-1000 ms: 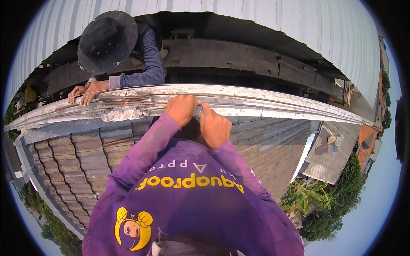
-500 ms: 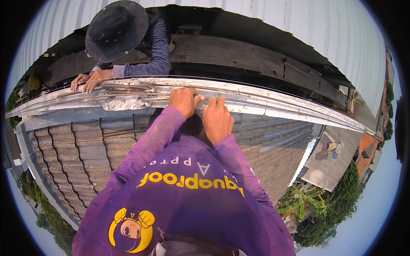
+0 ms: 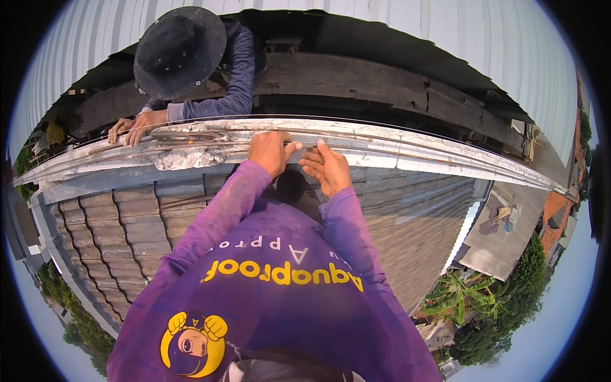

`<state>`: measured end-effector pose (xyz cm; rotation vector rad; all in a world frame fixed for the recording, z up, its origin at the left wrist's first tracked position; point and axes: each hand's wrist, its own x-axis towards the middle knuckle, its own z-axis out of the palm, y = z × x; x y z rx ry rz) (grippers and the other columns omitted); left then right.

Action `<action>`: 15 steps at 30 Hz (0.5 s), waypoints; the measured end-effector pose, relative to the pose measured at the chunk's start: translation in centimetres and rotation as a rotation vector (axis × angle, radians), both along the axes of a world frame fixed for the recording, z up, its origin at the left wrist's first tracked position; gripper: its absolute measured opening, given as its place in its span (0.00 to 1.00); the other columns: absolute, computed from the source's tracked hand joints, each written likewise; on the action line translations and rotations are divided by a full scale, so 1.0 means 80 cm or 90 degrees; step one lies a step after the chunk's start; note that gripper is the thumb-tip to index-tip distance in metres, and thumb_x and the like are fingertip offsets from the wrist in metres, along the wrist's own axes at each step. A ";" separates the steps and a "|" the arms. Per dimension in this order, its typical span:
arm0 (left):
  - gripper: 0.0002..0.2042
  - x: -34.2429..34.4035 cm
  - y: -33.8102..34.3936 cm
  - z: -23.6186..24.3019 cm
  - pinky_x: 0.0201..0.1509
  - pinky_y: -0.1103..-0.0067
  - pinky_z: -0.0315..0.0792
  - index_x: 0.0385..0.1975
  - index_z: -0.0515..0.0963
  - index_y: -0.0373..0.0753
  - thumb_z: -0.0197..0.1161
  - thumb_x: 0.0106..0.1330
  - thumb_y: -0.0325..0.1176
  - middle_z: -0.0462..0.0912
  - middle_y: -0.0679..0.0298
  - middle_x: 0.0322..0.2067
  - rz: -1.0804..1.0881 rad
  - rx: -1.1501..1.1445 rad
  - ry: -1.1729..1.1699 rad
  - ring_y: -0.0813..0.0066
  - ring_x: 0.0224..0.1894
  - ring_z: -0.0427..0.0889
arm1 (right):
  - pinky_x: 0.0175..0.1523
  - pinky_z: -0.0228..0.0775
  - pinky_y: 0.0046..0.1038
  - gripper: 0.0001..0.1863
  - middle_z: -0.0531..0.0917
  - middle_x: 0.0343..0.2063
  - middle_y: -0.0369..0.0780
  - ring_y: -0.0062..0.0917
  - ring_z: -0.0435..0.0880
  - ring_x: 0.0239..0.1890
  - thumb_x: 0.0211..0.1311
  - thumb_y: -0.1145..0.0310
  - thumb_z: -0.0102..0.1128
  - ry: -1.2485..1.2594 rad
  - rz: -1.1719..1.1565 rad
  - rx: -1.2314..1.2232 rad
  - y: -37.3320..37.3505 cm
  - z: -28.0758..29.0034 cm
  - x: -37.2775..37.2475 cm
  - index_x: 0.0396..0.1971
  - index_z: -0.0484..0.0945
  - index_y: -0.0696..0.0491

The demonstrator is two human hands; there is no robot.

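Thin, rusty steel rods (image 3: 394,151) lie lengthwise along a narrow, rough white concrete wall top (image 3: 188,159). My left hand (image 3: 268,153) rests on the wall with its fingers curled over the rods; its fingertips are partly hidden. Just to its right, my right hand (image 3: 328,168) is turned with the palm partly up. Its thumb stands away from the loosely bent fingers, which are beside the rods, and no object shows in it. A taut thin string (image 3: 356,121) runs along the far edge of the wall.
Across the wall, a co-worker in a dark hat (image 3: 180,54) has both hands (image 3: 139,127) on the wall at the left. Dark wooden beams (image 3: 344,79) lie under a pale corrugated roof (image 3: 484,44). Roof tiles (image 3: 137,226) slope on my side; trees (image 3: 490,318) stand far below right.
My right hand has turned its palm upward and its thumb has spread from the fingers. My left hand stays on the rods. The view has shifted slightly.
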<state>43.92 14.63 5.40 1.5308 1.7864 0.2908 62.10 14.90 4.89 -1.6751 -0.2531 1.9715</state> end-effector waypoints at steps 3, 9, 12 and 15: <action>0.18 0.000 0.001 0.000 0.46 0.57 0.79 0.40 0.90 0.35 0.71 0.70 0.47 0.88 0.44 0.30 0.001 -0.006 0.001 0.42 0.38 0.89 | 0.38 0.86 0.28 0.21 0.86 0.43 0.51 0.32 0.91 0.40 0.81 0.60 0.58 0.076 0.026 0.006 0.003 -0.007 -0.006 0.52 0.75 0.67; 0.17 0.001 0.002 0.003 0.45 0.57 0.79 0.39 0.90 0.35 0.71 0.70 0.45 0.88 0.45 0.29 0.013 -0.021 -0.011 0.42 0.36 0.88 | 0.36 0.85 0.26 0.16 0.87 0.38 0.48 0.30 0.91 0.36 0.80 0.65 0.56 0.075 -0.038 0.050 -0.007 -0.021 -0.021 0.47 0.77 0.67; 0.16 0.000 0.000 0.000 0.45 0.57 0.79 0.39 0.90 0.36 0.71 0.69 0.45 0.88 0.45 0.29 0.010 0.003 -0.007 0.43 0.36 0.88 | 0.38 0.85 0.24 0.14 0.87 0.38 0.46 0.27 0.90 0.36 0.80 0.68 0.55 0.047 -0.051 0.081 -0.012 -0.033 -0.027 0.45 0.79 0.66; 0.16 0.000 -0.001 -0.002 0.45 0.57 0.79 0.38 0.90 0.36 0.72 0.69 0.45 0.89 0.46 0.30 0.018 0.010 -0.005 0.43 0.37 0.89 | 0.39 0.85 0.24 0.14 0.87 0.38 0.46 0.27 0.90 0.35 0.81 0.67 0.54 0.043 -0.027 0.126 -0.015 -0.036 -0.029 0.44 0.79 0.66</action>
